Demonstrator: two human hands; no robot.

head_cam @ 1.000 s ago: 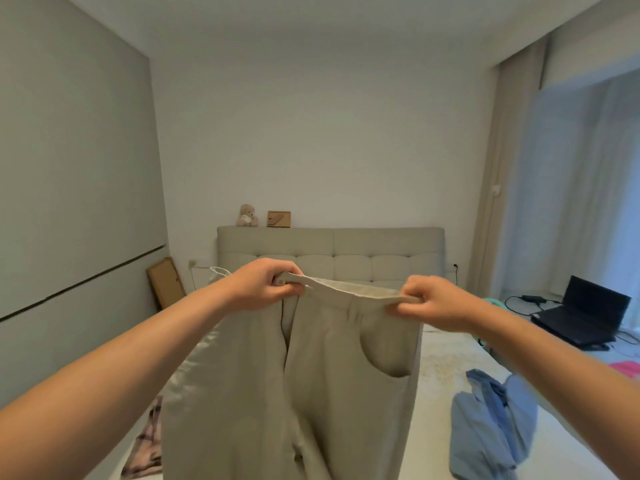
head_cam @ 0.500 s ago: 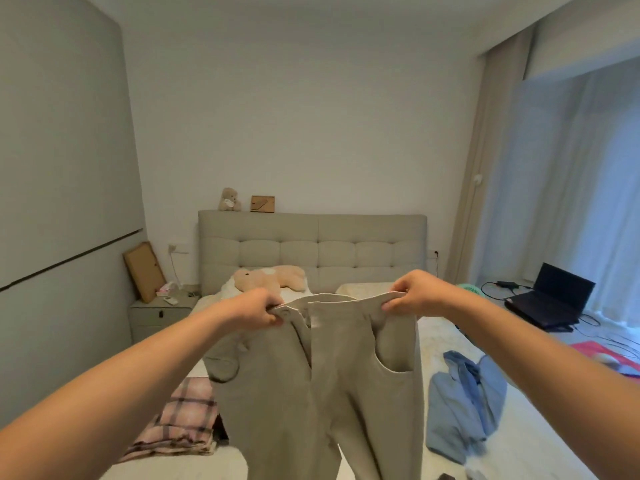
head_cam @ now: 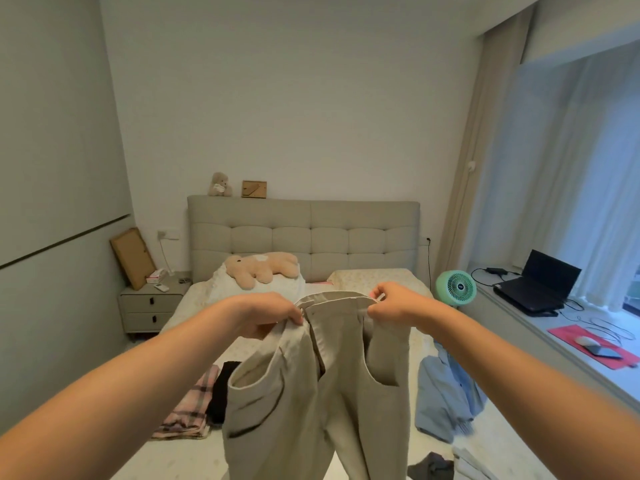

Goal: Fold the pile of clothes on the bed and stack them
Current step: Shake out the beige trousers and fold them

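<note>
Head view: left hand [head_cam: 266,315] and right hand [head_cam: 393,303] each pinch the waistband of the trousers [head_cam: 322,393], which hang below them at lower centre, over the bed [head_cam: 194,306].

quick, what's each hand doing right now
Left hand: closed, pinching the waistband of the beige trousers at its left corner.
Right hand: closed, pinching the same waistband at its right corner.
</note>
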